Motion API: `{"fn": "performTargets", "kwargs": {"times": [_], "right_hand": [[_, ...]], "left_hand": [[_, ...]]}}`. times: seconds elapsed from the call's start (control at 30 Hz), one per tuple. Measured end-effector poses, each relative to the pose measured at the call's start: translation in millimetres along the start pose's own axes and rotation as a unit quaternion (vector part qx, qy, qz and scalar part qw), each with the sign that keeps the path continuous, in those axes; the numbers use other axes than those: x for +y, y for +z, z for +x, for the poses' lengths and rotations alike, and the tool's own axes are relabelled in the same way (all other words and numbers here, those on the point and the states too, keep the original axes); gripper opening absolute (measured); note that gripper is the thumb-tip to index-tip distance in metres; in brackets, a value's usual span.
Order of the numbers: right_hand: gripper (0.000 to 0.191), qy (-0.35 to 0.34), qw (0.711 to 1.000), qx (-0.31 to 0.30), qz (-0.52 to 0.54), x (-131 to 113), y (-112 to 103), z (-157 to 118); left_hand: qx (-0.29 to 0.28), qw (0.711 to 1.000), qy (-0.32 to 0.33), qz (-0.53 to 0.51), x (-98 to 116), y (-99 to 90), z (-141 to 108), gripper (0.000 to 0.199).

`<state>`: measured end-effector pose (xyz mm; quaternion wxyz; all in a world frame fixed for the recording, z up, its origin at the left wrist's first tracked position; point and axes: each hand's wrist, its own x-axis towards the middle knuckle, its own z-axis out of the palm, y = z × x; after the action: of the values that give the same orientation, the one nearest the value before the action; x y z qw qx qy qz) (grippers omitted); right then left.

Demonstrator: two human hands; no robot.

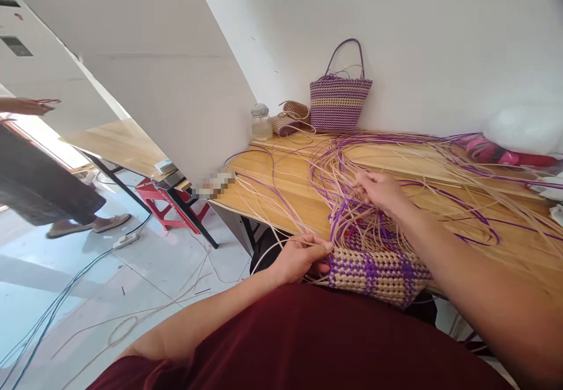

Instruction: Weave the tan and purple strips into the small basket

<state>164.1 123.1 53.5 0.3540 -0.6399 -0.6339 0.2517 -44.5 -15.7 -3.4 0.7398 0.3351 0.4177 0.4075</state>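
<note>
Woven work in purple and beige, the half-made basket [378, 270], lies at the table [281, 187] edge between both hands. Left hand [303, 258] pinches beige strands [272, 240] beside it; right hand [378, 190] above grips purple strands [338, 214].

Other person [39, 185] at left edge: cut off, only an arm, dark garment and sandalled feet show. Small object [214, 183] on table corner, centre frame: blurred out, unreadable. Right hand [378, 190] fingertips buried among strands [352, 214]. Pink bundle [505, 154] upper right: partly covered, unidentifiable. Right forearm runs off lower right.
</note>
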Motion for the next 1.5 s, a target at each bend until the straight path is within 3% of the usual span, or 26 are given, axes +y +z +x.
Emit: {"fn": "performTargets", "kwargs": {"times": [0.1,0.2,0.33,0.4,0.47,0.57,0.67,0.73,0.87,1.0,1.07,1.1,1.17,1.2,1.23,1.3,1.33,1.4,1.5], "right_hand": [[0.050,-0.031,0.998,-0.058,0.005,-1,-23,-31],[0.044,-0.103,0.989,-0.086,-0.059,-2,-46,-81],[0.037,-0.152,0.977,-0.037,-0.142,9,-64,-145],[0.032,-0.143,0.979,-0.017,-0.147,22,-67,-163],[0.025,-0.136,0.978,0.011,-0.159,39,-66,-173],[0.028,-0.154,0.969,0.046,-0.185,58,-56,-177],[0.033,-0.175,0.970,0.017,-0.167,61,-42,-177],[0.029,-0.190,0.971,-0.004,-0.145,59,-36,-177],[0.016,-0.226,0.966,0.007,-0.122,56,-34,-180],[0.016,-0.217,0.973,0.020,-0.070,51,-45,-185],[0.019,-0.209,0.977,0.001,-0.050,42,-52,-181],[0.021,-0.212,0.976,-0.015,-0.045,37,-55,-176],[0.026,-0.224,0.972,-0.063,-0.044,24,-58,-159],[0.029,-0.228,0.968,-0.095,-0.051,18,-57,-148],[0.031,-0.229,0.963,-0.130,-0.063,12,-55,-135],[0.040,-0.224,0.949,-0.201,-0.099,1,-45,-109],[0.045,-0.215,0.942,-0.230,-0.118,-3,-38,-96],[0.051,-0.180,0.935,-0.272,-0.142,-11,-23,-75],[0.054,-0.091,0.934,-0.317,-0.136,-19,-3,-55]], "left_hand": [[-0.035,0.999,0.023,0.014,5,-2.3,0,0.041],[-0.061,0.996,0.017,0.058,12,-2.0,-3,0.041],[-0.094,0.986,0.002,0.136,20,1.5,-9,0.040],[-0.111,0.981,-0.001,0.161,21,3.1,-10,0.038],[-0.093,0.983,0.010,0.160,24,3.5,-8,0.035],[-0.052,0.989,0.032,0.137,38,0.2,4,0.035],[-0.023,0.985,0.080,0.154,59,-10.0,22,0.039],[0.032,0.975,0.119,0.187,71,-20.6,33,0.038],[0.091,0.961,0.111,0.236,85,-49.8,43,0.050],[0.222,0.912,0.127,0.320,96,-89.6,37,0.056],[0.257,0.882,0.103,0.383,102,-105.1,28,0.060],[0.249,0.881,0.074,0.395,104,-108.2,21,0.064],[0.182,0.916,0.062,0.353,103,-101.6,4,0.065],[0.152,0.927,0.109,0.325,100,-91.8,-4,0.065],[0.138,0.920,0.174,0.324,95,-78.4,-11,0.062],[0.110,0.849,0.320,0.406,78,-46.8,-19,0.037],[0.059,0.799,0.374,0.468,68,-31.8,-19,0.027],[-0.048,0.686,0.457,0.564,46,-9.5,-12,0.032],[-0.085,0.556,0.519,0.644,20,-1.0,7,0.040]]}}
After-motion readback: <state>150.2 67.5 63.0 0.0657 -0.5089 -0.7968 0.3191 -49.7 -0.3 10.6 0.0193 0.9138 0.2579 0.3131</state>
